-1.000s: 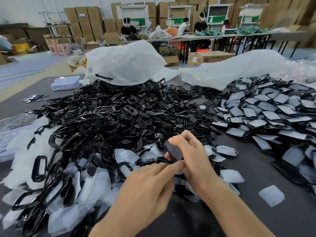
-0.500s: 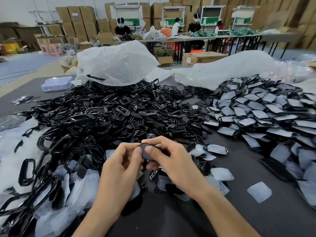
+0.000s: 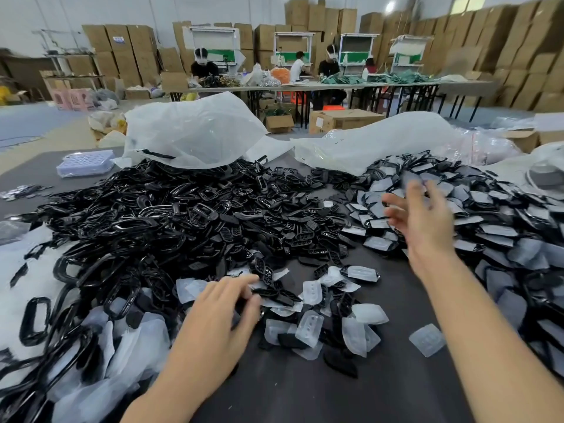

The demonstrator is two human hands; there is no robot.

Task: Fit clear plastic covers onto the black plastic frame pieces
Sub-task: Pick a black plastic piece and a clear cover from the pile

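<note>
Half a second earlier one black piece was pinched between both hands at the middle of the table (image 3: 396, 380); now the hands are parted and nothing is seen held between them. The view is also tipped higher, so more of the far hall is taken in. The left hand (image 3: 224, 306) is laid low over the near scatter, where small black frame pieces (image 3: 300, 239) and clear covers (image 3: 309, 326) are mixed. Its fingers are loosely stretched, and the tips are set against a black piece at the edge of that scatter. No grip around anything can be made out there. The right hand (image 3: 419, 218) is raised above the heap of covered pieces (image 3: 500, 230) on the right. Its fingers are spread wide and nothing is gripped in them. That hand is smeared by motion, so the fingertips are hard to separate. A pale smear (image 3: 410, 178) is seen just above them, and it cannot be told whether it belongs to the heap. One clear cover (image 3: 427, 340) is left alone on the bare cloth, between the right forearm and the near scatter. Large black loops (image 3: 122, 227) are heaped on the left and cut off by the lower edge. The far sides of the heaps are hidden under two white plastic bags (image 3: 189, 132). Both forearms are cut off at the bottom of the view.
</note>
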